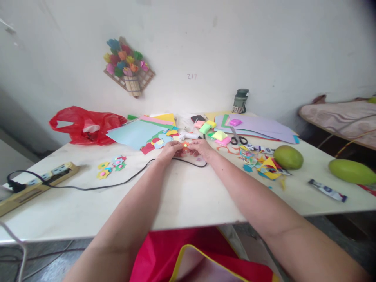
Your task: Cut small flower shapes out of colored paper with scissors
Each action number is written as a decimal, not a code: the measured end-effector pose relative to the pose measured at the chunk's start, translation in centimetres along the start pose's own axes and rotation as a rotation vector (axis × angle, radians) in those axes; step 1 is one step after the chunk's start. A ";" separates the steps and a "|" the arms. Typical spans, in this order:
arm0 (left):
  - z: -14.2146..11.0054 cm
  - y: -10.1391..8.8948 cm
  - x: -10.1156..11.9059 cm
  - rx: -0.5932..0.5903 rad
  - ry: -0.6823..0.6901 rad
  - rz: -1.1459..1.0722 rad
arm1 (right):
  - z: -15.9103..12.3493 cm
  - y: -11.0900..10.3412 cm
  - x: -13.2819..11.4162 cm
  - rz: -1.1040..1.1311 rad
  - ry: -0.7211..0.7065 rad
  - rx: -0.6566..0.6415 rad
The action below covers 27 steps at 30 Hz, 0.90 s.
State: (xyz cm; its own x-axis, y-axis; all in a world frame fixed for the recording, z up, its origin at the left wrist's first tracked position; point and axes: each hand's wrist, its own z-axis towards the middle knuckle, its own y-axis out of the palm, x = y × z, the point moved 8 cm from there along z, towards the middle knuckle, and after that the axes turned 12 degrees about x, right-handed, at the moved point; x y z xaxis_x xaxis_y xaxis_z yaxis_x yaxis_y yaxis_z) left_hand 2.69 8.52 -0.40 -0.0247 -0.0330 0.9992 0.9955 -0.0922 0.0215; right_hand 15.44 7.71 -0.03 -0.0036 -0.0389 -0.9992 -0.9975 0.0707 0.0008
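Both my hands meet at the middle of the white table (pixel 182 196). My left hand (pixel 168 150) and my right hand (pixel 202 148) pinch a small orange and yellow paper piece (pixel 185 145) between their fingertips. Their fingers are curled closed around it. Just behind lies a white glue gun (pixel 188 136), whose black cord (pixel 126 180) runs left across the table. Cut paper flowers (pixel 111 165) lie to the left of my left forearm.
A power strip (pixel 38 184) sits at the left edge, a red plastic bag (pixel 85 125) behind it. Coloured paper sheets (pixel 138 133), scissors (pixel 238 139), foam pieces and paper scraps (pixel 258 162) lie around. Two green mangoes (pixel 288 157) (pixel 351 171) rest right. A bottle (pixel 241 100) stands at the back.
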 end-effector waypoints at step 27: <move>0.3 0.0 -0.3 -0.013 -0.026 -0.007 | 0.0 -0.1 0.0 0.031 -0.001 -0.013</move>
State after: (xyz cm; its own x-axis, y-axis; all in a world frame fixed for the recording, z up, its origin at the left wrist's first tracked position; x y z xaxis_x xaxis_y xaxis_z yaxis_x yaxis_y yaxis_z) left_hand 2.70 8.84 -0.74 -0.0286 -0.0060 0.9996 0.9940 -0.1056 0.0278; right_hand 15.52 7.74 -0.03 -0.0345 -0.0362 -0.9987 -0.9977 0.0592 0.0323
